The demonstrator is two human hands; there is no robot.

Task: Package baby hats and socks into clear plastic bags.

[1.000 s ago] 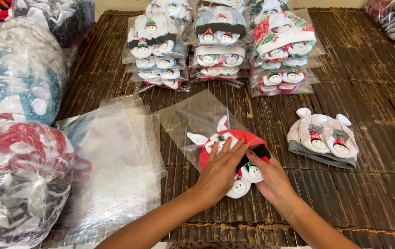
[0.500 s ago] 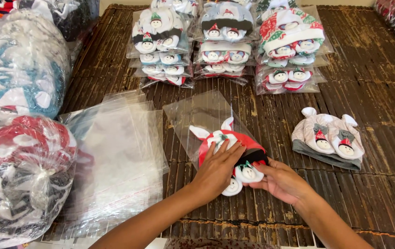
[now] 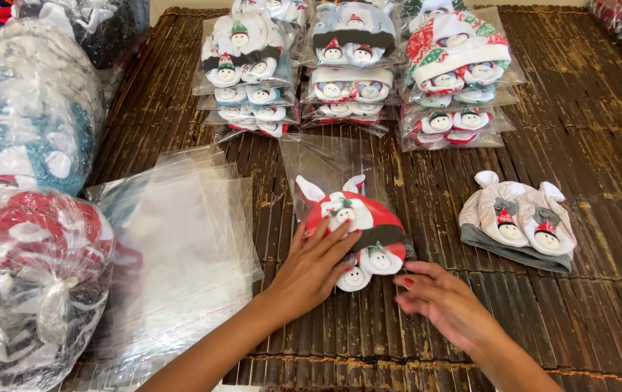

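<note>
Item: red knitted snowman hat (image 3: 358,221), half-bagged mid-desk; left hand (image 3: 314,268) flat upon it, right hand (image 3: 445,301) open, empty. Sealing likely due.

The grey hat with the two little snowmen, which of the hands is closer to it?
Right. The right hand lies below and left of the grey hat, apart from it. The left hand is farther left, resting on the red hat.

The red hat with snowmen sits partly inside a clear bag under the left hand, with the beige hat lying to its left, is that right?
Not quite: the head view shows the beige hat lying to the right of the red hat. The rest holds: it sits partly inside the clear bag under the left hand.
</note>
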